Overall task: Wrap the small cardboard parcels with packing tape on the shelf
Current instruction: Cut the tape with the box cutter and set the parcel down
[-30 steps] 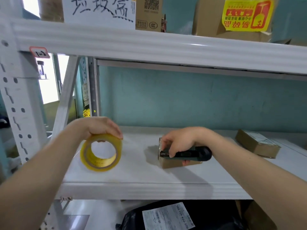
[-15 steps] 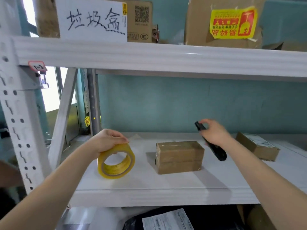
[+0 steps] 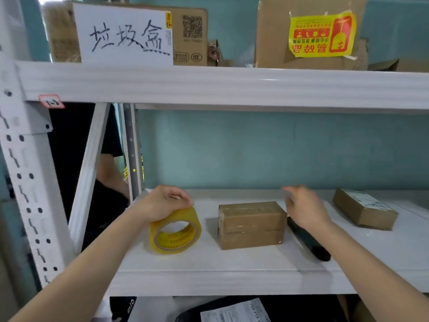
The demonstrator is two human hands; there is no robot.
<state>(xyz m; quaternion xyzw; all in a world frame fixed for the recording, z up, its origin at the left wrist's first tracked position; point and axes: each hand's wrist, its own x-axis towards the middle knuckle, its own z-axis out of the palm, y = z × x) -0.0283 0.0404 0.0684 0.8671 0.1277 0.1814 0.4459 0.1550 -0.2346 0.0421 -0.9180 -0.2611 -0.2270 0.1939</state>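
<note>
at the bottom edge, about 6 o'clock, a dark bag carries a white shipping label with digits too small to read surely. on the white shelf above it, the left hand curls over the top of the yellow tape roll, which stands on edge at 9 o'clock of the taped parcel. at the parcel's 3 o'clock a black cutter lies on the shelf; the right hand is above it, fingers spread and blurred, gripping nothing. a second parcel sits further right. on the upper shelf, a white sheet reads "垃圾盒", beside a qr code; a yellow fragile sticker hangs upside down. a tag at 10 o'clock reads "1-2".
</note>
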